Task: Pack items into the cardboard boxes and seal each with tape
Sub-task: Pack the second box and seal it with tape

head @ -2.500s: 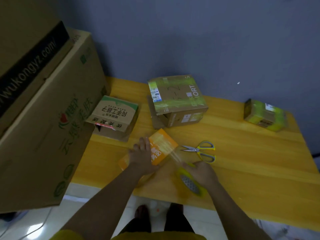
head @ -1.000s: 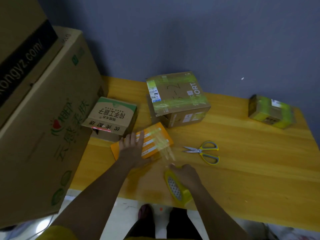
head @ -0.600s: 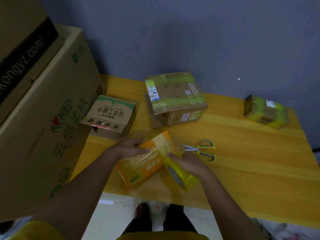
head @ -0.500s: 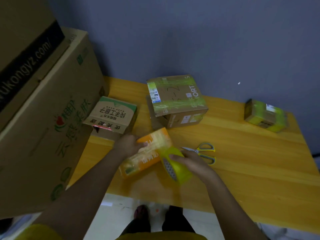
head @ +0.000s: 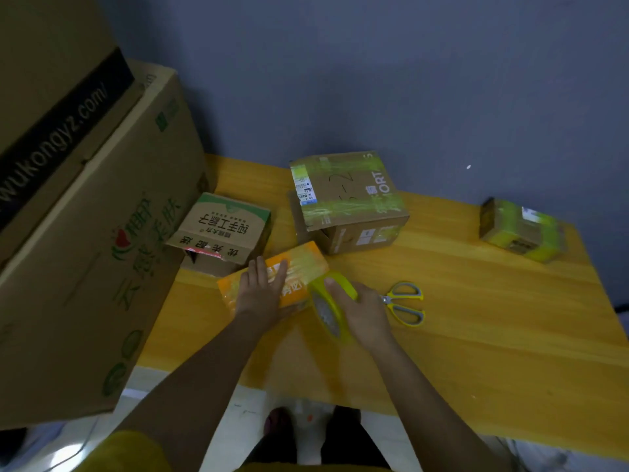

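Left hand (head: 262,294): flat, fingers straight, pressing on the orange box (head: 299,267) at frame centre.
Right hand (head: 362,311): curled around the tape roll (head: 328,306), which touches the orange box's right end.
Scissors (head: 405,303): just right of the right hand.
Taped box (head: 347,199): above centre.
Small taped box (head: 520,229): upper right.
Table (head: 493,328): yellow wood.

bench (head: 493,321): yellow wood, against the wall | on it: orange box (head: 299,267), scissors (head: 405,303), taped cardboard box (head: 347,202), printed carton (head: 224,229), small taped parcel (head: 520,229) far right, well apart
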Demonstrator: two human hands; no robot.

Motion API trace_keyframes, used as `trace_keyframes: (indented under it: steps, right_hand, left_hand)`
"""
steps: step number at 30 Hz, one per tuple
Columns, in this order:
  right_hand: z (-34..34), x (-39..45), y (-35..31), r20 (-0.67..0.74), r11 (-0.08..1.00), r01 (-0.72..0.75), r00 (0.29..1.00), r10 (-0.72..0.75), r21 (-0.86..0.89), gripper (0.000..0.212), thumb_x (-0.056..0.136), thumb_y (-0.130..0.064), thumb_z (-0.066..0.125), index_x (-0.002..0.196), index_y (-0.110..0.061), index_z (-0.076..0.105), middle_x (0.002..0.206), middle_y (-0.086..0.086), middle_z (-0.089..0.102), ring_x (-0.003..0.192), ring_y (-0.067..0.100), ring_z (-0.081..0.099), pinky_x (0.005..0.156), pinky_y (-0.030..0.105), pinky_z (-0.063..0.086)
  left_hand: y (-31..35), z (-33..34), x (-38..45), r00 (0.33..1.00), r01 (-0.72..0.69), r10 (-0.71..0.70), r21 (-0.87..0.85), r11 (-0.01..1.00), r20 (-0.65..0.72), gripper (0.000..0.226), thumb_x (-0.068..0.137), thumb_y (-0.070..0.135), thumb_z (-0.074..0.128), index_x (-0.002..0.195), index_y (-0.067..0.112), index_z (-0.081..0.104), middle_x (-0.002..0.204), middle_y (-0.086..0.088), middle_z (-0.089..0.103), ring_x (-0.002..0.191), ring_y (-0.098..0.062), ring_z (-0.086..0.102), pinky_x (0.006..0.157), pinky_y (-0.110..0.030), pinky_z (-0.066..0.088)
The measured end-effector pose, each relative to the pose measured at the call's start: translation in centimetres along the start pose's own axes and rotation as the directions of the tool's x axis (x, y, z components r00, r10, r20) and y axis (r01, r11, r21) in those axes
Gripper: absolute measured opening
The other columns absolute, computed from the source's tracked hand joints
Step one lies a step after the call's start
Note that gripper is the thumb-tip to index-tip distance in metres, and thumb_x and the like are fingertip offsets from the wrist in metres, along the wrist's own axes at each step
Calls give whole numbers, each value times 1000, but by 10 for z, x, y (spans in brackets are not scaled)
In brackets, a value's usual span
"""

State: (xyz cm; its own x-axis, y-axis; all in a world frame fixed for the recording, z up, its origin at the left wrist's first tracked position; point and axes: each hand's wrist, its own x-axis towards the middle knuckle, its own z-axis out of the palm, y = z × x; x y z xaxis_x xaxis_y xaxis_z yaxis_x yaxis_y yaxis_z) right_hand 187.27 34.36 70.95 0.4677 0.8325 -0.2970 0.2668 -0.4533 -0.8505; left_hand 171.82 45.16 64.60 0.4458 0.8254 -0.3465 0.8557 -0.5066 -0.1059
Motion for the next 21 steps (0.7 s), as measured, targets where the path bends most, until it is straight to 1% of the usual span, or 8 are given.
trace_keyframes:
  steps: [4,9,11,13,15,17,19,21]
  right_hand:
    - [-3,-9,43,11,839,-323,931,364,-437,61,81,-73,51,84,-13,65,96,11,67,99,28,63,73,34,41]
    - [3,2,48,-12,752,-385,894,448,-534,76,83,-75,46,116,-8,63,119,10,63,112,27,60,84,32,45]
    - [2,6,44,8,764,-372,897,443,-526,74,82,-76,47,108,-9,63,109,9,64,104,27,62,78,32,46]
    - [-1,6,35,53,779,-341,901,430,-526,67,82,-75,45,96,-11,61,91,6,60,91,25,62,66,31,41]
    - [-4,9,29,81,780,-321,901,427,-537,62,83,-76,44,83,-15,54,75,1,49,74,21,55,57,31,36]
    - [-8,12,21,104,775,-306,898,428,-553,60,83,-75,45,66,-19,37,64,-1,41,60,16,48,51,30,32]
    - [-10,14,11,167,806,-295,887,430,-513,58,84,-72,48,62,-20,36,61,1,44,51,14,46,53,30,36]
    - [-12,14,2,223,868,-288,889,400,-404,50,85,-67,52,73,-18,57,76,8,59,64,20,59,67,34,45]
  left_hand:
    - [-1,-1,1,999,-32,32,35,999,-7,99,82,80,23,151,21,-16,157,-26,1,145,-40,10,114,-46,18]
    - [-3,-13,3,995,-73,72,20,997,69,99,80,82,21,152,24,-13,158,-21,4,144,-39,13,113,-47,19]
    - [-10,-23,5,991,-96,98,-22,995,93,97,79,83,20,153,27,-9,158,-18,9,142,-37,19,112,-46,21]
    - [-19,-27,4,971,-109,150,-216,970,184,93,81,82,26,154,31,-1,158,-12,18,142,-33,25,111,-43,26]
    - [-24,-28,-1,931,-47,211,-476,878,297,88,83,79,33,153,35,6,158,-1,24,141,-26,29,109,-38,32]
    - [-26,-31,-6,918,0,248,-625,781,310,81,86,73,38,153,34,15,157,2,27,141,-23,31,108,-36,34]
    - [-27,-30,-4,947,-28,223,-634,773,231,71,91,65,40,151,29,27,151,-5,37,135,-25,38,105,-36,37]
    - [-22,-28,-2,983,-36,120,-490,871,141,62,95,60,37,145,24,39,143,-13,39,130,-30,38,102,-39,39]
